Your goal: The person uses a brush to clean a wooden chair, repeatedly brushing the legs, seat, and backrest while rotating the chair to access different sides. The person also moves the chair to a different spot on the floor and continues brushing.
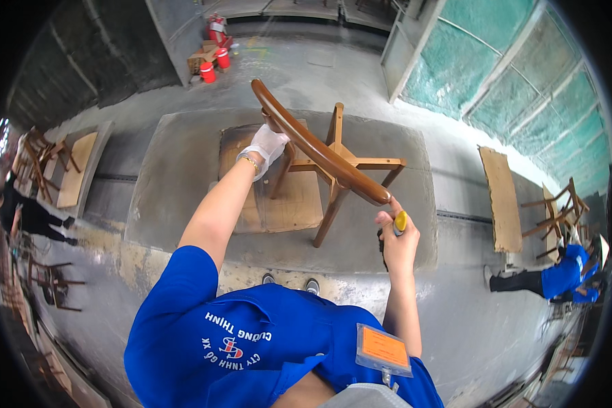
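A seatless brown wooden chair frame (313,149) stands in front of me, its glossy curved rail uppermost and crossed bars and legs below. My left hand (268,144), in a thin white glove, is closed on the frame just under the rail's left part. At the rail's right end is my bare right hand (397,241), with a fingertip against or very close to that end. A yellow-ended tool (401,221) sits in its curled fingers. Something dark shows beneath this hand; the tool's working end is too hidden to name.
Under the chair lies a cardboard sheet (299,211) on a grey slab (170,183). Red buckets (207,73) and a fire extinguisher (217,30) stand far back. More chair frames (561,211) are at both sides. One person (564,272) works at right, another (30,211) at left.
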The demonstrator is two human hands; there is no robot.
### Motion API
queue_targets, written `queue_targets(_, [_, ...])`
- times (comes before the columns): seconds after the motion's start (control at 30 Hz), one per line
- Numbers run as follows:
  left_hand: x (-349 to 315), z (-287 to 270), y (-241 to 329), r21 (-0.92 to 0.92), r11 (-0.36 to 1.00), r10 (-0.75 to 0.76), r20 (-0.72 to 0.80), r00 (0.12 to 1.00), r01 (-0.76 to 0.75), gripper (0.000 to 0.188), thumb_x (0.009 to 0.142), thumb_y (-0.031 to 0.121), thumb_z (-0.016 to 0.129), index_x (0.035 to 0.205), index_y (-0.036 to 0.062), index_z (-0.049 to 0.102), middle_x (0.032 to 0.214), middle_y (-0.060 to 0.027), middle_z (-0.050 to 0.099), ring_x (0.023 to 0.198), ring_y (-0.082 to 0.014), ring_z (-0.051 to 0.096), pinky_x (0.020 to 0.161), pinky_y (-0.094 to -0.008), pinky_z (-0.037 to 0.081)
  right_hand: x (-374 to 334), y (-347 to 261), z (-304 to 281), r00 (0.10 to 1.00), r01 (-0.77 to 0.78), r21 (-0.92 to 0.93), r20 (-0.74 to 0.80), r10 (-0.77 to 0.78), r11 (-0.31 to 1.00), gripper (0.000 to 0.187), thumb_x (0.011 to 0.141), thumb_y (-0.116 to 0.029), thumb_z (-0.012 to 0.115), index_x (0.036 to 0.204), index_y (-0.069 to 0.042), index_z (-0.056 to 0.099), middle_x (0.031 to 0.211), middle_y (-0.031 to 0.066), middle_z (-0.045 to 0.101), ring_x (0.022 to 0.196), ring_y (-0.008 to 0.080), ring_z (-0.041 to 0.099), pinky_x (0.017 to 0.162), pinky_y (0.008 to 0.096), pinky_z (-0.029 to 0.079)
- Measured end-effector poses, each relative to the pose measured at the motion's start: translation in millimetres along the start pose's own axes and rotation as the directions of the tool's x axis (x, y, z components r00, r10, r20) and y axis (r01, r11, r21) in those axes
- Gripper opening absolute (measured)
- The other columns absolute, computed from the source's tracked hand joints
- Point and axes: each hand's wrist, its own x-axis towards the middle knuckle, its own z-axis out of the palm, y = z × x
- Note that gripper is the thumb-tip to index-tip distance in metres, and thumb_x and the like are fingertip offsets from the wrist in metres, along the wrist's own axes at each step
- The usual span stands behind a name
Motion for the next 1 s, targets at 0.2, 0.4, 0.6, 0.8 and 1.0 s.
queue_targets(0.2, [-15.6,19.5,8.2,-0.44,0.896,-0.013,-0.158,0.987,-0.059,0.035,0.099,0.031,0.081,0.118,0.0033,0.073,0.113,-0.0065,0.079,0.104,-0.0207,0.072,0.093,-0.0357,0.054,3.2,15.2,20.3,0.947,0.147,-0.068,-0.277,-0.16,0.987,0.034,0.102,-0.017,0.076,0.132,-0.002,0.076,0.097,0.0059,0.078,0.078,0.0121,0.063,0.074,0.0296,0.052])
queue_targets(0.4, [-82.3,23.1,28.9,-0.299,0.946,-0.004,-0.395,0.919,-0.124,0.029,0.096,0.024,0.08,0.112,0.001,0.074,0.104,-0.0104,0.081,0.099,-0.0263,0.077,0.088,-0.0362,0.056,53.7,34.1,-6.0,0.929,0.006,-0.125,-0.366,-0.052,0.992,0.038,0.104,-0.028,0.073,0.136,-0.007,0.076,0.08,0.0029,0.077,0.071,0.0143,0.066,0.07,0.0327,0.051])
queue_targets(0.6, [-126.2,51.7,58.9,-0.495,0.848,-0.111,-0.514,0.851,-0.188,0.035,0.095,0.013,0.082,0.123,0.0006,0.065,0.105,-0.0097,0.078,0.101,-0.0224,0.075,0.09,-0.0377,0.056,76.7,2.2,-36.0,0.84,0.101,-0.266,-0.493,-0.225,0.959,0.044,0.104,-0.048,0.071,0.121,-0.009,0.08,0.081,0.01,0.077,0.075,0.0314,0.072,0.081,0.0424,0.055])
queue_targets(0.8, [-150.6,8.6,41.4,-0.19,0.981,-0.062,-0.147,0.987,0.033,0.066,0.087,0.025,0.092,0.137,-0.0021,0.059,0.136,-0.021,0.069,0.131,-0.0301,0.065,0.113,-0.0386,0.048,18.7,-31.3,-78.2,0.772,-0.045,-0.262,-0.622,-0.132,0.964,0.059,0.106,-0.058,0.064,0.115,-0.002,0.081,0.097,0.0128,0.08,0.088,0.0208,0.074,0.08,0.0323,0.058])
queue_targets(1.0, [-201.4,-19.0,-79.4,-0.152,0.975,-0.18,-0.117,0.977,0.162,0.082,0.086,0.023,0.091,0.151,-0.007,0.051,0.155,-0.0276,0.056,0.148,-0.0375,0.053,0.124,-0.0407,0.041,15.1,-42.4,-3.8,0.473,0.529,-0.203,-0.735,-0.486,0.824,0.026,0.103,-0.027,0.078,0.114,-0.004,0.083,0.103,0.0102,0.083,0.094,0.0187,0.076,0.084,0.0342,0.06])
